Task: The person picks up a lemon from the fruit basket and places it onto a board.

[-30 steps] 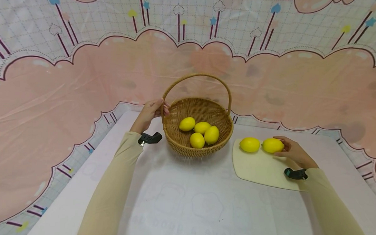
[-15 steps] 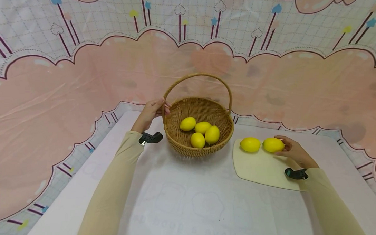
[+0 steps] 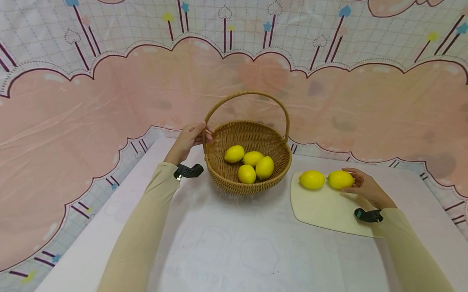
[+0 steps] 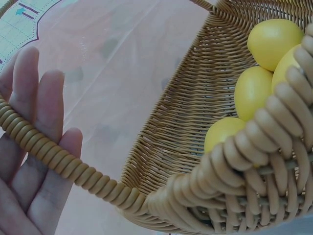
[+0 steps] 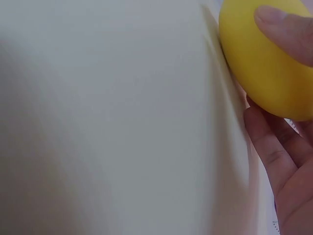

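My left hand (image 3: 190, 138) holds the left side of the handle of a brown wicker basket (image 3: 240, 188), its fingers passing behind the handle (image 4: 58, 157) in the left wrist view. Inside the basket lie several yellow lemons (image 3: 234, 154). My right hand (image 3: 366, 187) grips a lemon (image 3: 340, 180) at its right end, over the back of a cream cutting board (image 3: 324, 213). In the right wrist view the thumb (image 5: 283, 32) presses on one side of this lemon and the other fingers (image 5: 269, 147) curl under it. A second lemon (image 3: 312, 179) sits just left of it on the board.
The basket and board stand toward the back of a table with a white cover (image 3: 222, 248). A pink and white patterned cloth (image 3: 162, 87) hangs behind and along the sides. Black wrist cameras (image 3: 368, 215) sit on both wrists.
Hardly anything differs. Both hands keep their places on the basket handle and the lemon, and the whole scene shifts very slightly to the right in the view.
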Action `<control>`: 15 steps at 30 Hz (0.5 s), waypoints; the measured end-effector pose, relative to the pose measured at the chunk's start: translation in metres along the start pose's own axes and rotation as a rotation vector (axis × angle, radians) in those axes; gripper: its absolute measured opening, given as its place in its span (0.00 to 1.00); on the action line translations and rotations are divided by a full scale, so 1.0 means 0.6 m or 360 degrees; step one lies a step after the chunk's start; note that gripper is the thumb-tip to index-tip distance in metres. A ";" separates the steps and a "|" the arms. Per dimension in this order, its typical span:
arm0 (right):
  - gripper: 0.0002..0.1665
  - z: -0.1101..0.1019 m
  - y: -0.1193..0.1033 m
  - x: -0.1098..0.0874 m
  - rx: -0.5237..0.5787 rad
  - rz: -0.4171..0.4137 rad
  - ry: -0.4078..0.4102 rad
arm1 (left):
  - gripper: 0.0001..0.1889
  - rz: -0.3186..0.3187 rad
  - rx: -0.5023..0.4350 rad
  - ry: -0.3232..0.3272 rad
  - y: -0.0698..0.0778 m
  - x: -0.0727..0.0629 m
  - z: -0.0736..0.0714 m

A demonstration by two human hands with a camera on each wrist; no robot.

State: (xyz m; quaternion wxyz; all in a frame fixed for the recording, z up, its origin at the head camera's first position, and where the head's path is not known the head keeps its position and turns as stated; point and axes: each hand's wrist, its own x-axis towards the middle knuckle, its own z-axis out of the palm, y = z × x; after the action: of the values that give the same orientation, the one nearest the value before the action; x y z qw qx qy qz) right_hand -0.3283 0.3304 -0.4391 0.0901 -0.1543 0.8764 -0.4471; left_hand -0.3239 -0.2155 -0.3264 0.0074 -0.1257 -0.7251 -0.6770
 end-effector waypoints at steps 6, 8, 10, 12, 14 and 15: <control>0.42 0.000 -0.006 -0.005 -0.0037 0.0024 0.0018 | 0.24 0.0007 0.0014 -0.0001 -0.001 0.000 0.000; 0.42 -0.001 -0.006 -0.007 -0.0032 0.0022 0.0012 | 0.24 0.0008 0.0017 -0.0004 -0.002 0.000 0.000; 0.41 -0.001 -0.005 -0.009 -0.0004 0.0013 0.0004 | 0.25 0.0007 0.0018 -0.0004 -0.002 0.000 0.000; 0.40 -0.002 -0.003 -0.009 0.0027 -0.0010 -0.0010 | 0.25 0.0008 0.0014 -0.0003 -0.002 0.000 0.000; 0.40 -0.003 -0.001 -0.010 0.0058 -0.0029 -0.0019 | 0.25 0.0008 0.0009 -0.0002 -0.002 0.001 0.000; 0.39 -0.004 0.000 -0.010 0.0072 -0.0037 -0.0022 | 0.25 0.0007 0.0007 -0.0002 -0.002 0.001 0.000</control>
State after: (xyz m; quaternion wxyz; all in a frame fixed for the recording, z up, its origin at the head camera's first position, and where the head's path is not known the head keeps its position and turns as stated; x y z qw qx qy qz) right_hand -0.3236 0.3341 -0.4379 0.0944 -0.1656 0.8636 -0.4667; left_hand -0.3248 -0.2156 -0.3276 0.0087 -0.1279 -0.7263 -0.6754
